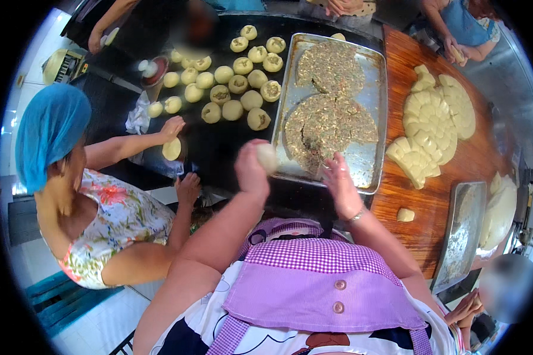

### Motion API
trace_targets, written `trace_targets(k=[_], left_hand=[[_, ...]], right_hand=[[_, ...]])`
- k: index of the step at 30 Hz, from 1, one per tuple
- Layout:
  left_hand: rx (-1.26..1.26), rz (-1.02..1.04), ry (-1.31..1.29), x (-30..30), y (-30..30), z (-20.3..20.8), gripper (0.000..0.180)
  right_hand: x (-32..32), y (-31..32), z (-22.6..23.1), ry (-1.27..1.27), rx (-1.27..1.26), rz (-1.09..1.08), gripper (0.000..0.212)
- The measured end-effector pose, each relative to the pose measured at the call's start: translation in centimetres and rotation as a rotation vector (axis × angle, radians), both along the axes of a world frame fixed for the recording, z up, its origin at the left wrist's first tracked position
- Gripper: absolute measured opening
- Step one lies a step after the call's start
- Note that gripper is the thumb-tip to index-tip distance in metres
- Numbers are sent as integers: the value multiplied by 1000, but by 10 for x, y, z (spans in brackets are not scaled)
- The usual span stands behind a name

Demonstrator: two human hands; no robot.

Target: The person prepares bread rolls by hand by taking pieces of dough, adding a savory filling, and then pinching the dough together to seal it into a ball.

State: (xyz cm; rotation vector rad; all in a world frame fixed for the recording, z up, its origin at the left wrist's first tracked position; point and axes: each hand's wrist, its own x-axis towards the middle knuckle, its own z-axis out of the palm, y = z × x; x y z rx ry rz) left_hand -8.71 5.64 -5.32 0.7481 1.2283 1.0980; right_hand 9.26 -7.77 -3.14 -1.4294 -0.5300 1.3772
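A pale dough ball [267,158] sits in my left hand [252,170], its fingers curled around it, beside the tray's left edge. My right hand [342,188] is raised over the near edge of the metal tray [283,112], fingers apart; I make out nothing held in it. On the tray lie two round, flattened mounds of chopped filling, the far mound [330,68] and the near mound [331,127]. The near one has a dug-out patch close to my right hand. Left of the tray, several round buns [232,110] stand on the dark table, some with filling showing on top.
On the wooden table [420,222] at right lie a scored dough slab [432,115], a small dough piece [405,215], another metal tray [461,231] and a large dough mass [499,210]. A co-worker in a blue head covering [53,127] reaches over a flat dough round [172,149] at left.
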Motion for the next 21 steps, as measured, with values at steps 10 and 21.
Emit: trace_targets(k=[10, 21], left_hand=[[264, -152, 959, -126, 195, -224, 36], [829, -442, 1048, -25, 47, -99, 53]], right_hand=[[174, -218, -96, -809, -351, -994, 51], [178, -215, -108, -1156, -714, -536, 88]])
